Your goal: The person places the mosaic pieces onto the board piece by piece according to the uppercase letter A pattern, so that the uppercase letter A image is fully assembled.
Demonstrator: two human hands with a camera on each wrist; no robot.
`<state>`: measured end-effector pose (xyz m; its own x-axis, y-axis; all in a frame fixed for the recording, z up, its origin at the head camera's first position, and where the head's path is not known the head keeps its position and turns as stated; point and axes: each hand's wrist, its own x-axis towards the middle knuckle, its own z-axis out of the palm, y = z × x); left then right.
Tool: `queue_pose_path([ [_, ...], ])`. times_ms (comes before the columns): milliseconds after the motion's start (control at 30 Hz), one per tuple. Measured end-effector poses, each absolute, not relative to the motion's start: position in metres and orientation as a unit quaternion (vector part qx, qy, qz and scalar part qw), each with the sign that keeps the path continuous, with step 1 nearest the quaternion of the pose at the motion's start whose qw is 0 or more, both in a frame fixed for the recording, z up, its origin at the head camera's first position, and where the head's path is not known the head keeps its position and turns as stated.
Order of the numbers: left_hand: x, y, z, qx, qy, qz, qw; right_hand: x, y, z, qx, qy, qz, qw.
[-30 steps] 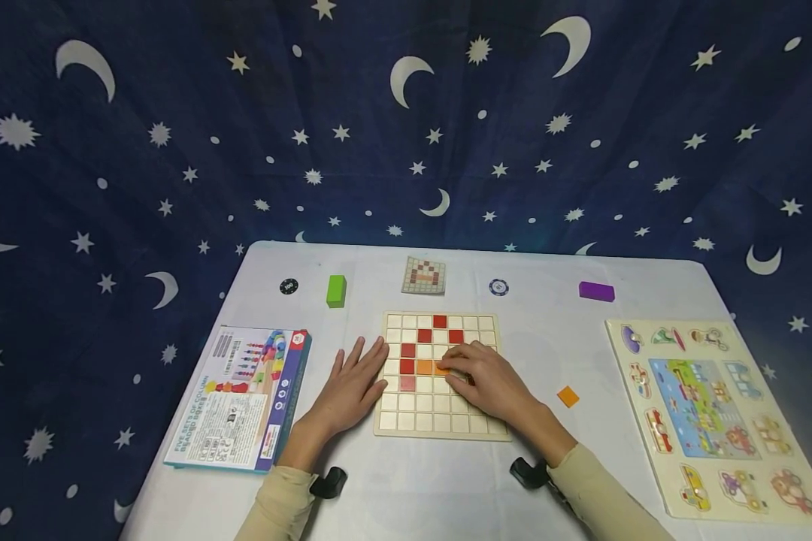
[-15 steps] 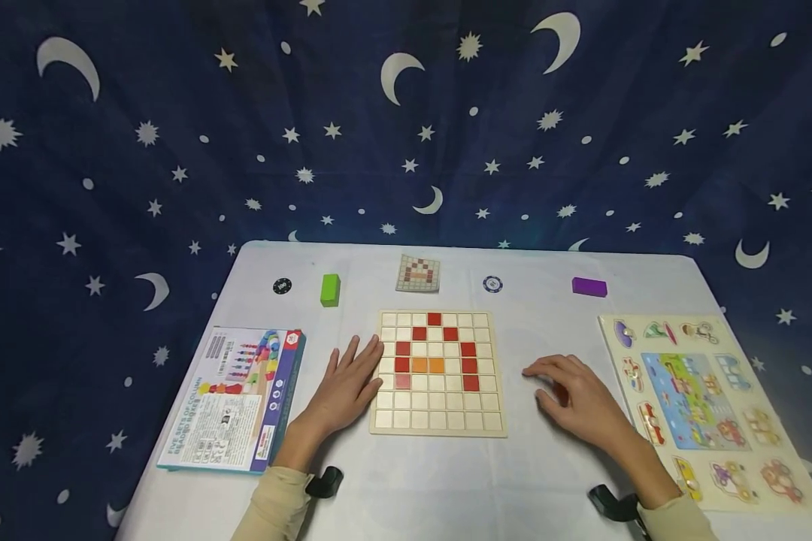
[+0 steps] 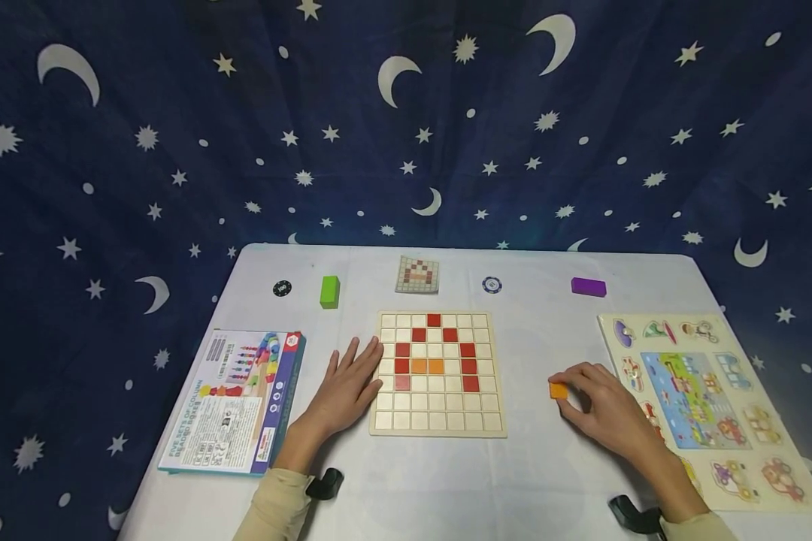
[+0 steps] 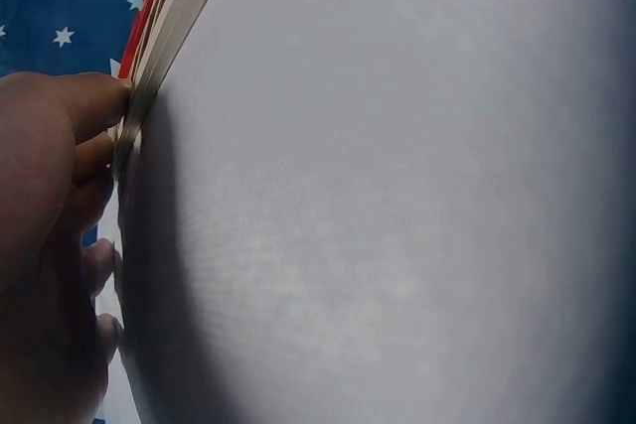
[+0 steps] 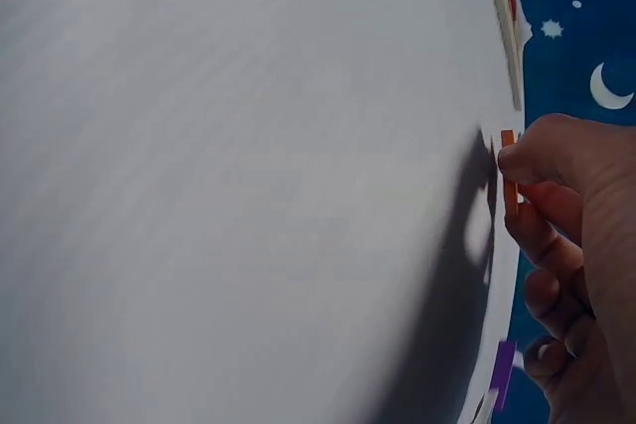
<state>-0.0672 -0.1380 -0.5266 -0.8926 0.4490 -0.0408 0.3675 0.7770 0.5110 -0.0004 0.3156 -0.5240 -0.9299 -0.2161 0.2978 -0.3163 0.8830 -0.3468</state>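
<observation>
A wooden grid board (image 3: 437, 418) lies mid-table, with red tiles in an arch and two orange tiles (image 3: 427, 366) in the middle row. My left hand (image 3: 347, 385) lies flat on the table, fingertips against the board's left edge (image 4: 149, 67). My right hand (image 3: 598, 409) is to the right of the board and pinches a small orange tile (image 3: 558, 391) between thumb and fingers; the right wrist view shows the orange tile (image 5: 510, 186) edge-on at my fingertips.
A pattern card (image 3: 417, 274), green block (image 3: 329, 291), purple block (image 3: 588, 286) and two chips (image 3: 282, 288) (image 3: 491, 285) lie along the far side. A toy box (image 3: 233, 400) lies at left, a vehicle peg puzzle (image 3: 704, 398) at right. A starry cloth hangs behind the white table (image 3: 534, 338).
My right hand left the board, moved right across the table and took hold of the loose orange tile. The left hand stayed in place.
</observation>
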Motion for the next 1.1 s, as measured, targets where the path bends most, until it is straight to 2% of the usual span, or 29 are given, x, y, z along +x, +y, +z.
queue_pose_path([
  [200, -0.066, -0.138, -0.526, 0.215, 0.939, 0.255, 0.084, -0.023, 0.282, -0.522, 0.154, -0.952, 0.232, 0.129],
  [567, -0.067, -0.133, -0.525, 0.216, 0.937, 0.258, 0.093, -0.062, 0.202, -0.515, 0.217, -0.938, 0.26, 0.074],
  [867, -0.068, -0.131, -0.525, 0.217, 0.938, 0.251, 0.102, -0.068, 0.19, -0.518, 0.244, -0.941, 0.229, 0.048],
  [1100, -0.068, -0.131, -0.524, 0.215, 0.939, 0.248, 0.098, -0.068, 0.191, -0.519, 0.243, -0.944, 0.22, 0.048],
])
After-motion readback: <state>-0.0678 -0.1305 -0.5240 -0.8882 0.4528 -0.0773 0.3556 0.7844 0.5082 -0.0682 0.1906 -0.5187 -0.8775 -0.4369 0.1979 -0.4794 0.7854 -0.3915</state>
